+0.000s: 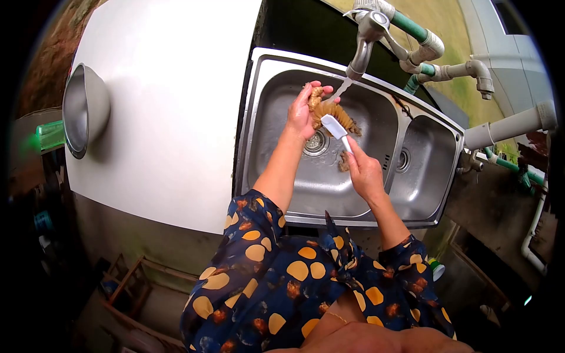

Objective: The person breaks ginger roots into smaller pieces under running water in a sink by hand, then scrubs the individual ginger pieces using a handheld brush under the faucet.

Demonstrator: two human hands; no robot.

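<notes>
On the far left a steel bowl (82,109) stands tipped on its edge on the white counter (170,117), well apart from the work, so it is in nobody's way. Next comes the double steel sink (276,194), and over its left basin the left hand (301,115) closes around a knobby ginger root (329,112), holding it right under the thin stream from the tap (362,56). I think the root is wet and lumpy, so it can slip from these fingers and drop into the basin, near the open drain (316,143); a small broken piece could go down or block it. The right hand (365,170) grips the handle of a white brush (336,126), its head pressed on the root. If the brush pushes too hard, a finger of the root may snap off, or the bristles can scrape the left thumb, which is just beside them. The water may also splash on the patterned sleeves (253,235), which are near the sink rim. Another brown piece (344,162) lies in the basin under the right hand. To the right are the second basin (421,165) and grey pipes (471,70) with green fittings; the spout hangs close above the hands and leaves little room to lift the root.
</notes>
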